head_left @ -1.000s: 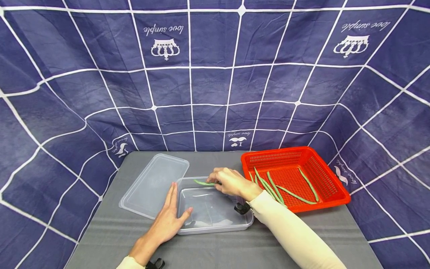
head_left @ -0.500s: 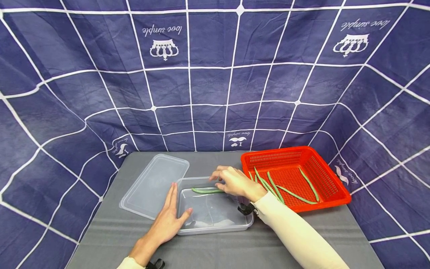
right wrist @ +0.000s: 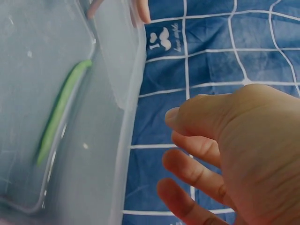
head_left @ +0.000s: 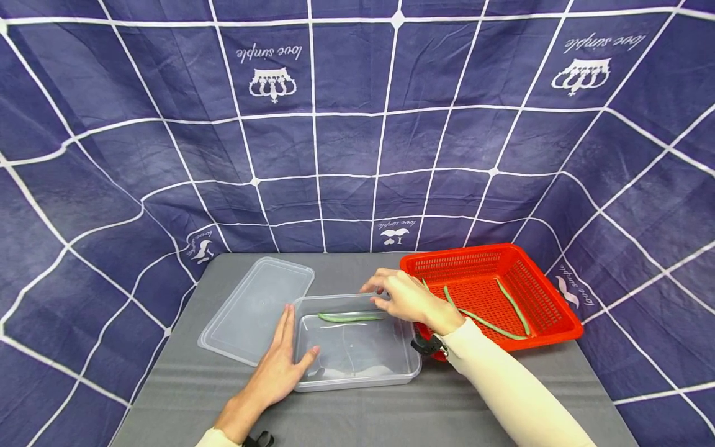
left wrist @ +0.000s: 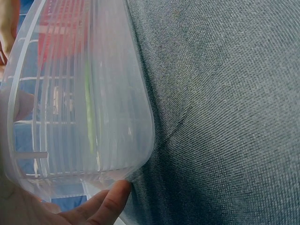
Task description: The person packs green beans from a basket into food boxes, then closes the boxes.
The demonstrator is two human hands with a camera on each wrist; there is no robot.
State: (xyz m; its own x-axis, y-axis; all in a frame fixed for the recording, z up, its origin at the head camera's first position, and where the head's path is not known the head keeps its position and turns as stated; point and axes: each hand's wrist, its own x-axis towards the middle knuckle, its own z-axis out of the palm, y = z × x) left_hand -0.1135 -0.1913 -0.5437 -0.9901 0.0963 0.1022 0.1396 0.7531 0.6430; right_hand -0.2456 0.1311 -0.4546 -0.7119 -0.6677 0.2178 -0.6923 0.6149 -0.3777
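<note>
A clear plastic food container (head_left: 357, 380) stands on the grey tabletop. One green bean (head_left: 347, 318) lies inside, along the back edge of its floor. My left hand (head_left: 279, 367) holds the container's left side, fingers along the outer wall and thumb (left wrist: 24, 105) over the rim on the inside. My right hand (head_left: 406, 298) is over the back right corner of the container. In the right wrist view its fingers (right wrist: 178, 164) are loosely bent beside the outer wall, with nothing between them and the thumb, apart from the bean (right wrist: 61, 112).
At the right sits a red perforated basket (head_left: 550, 332) with several green beans (head_left: 491, 326), partly hidden by my right hand and forearm. Left of the container lies its flat clear lid (head_left: 259, 304). A blue cloth (head_left: 346, 143) with white lines hangs behind the table.
My right hand has let go of the green bean, which dropped onto the container's floor. That hand has since drawn back to the right, toward the basket. The left hand stays put.
</note>
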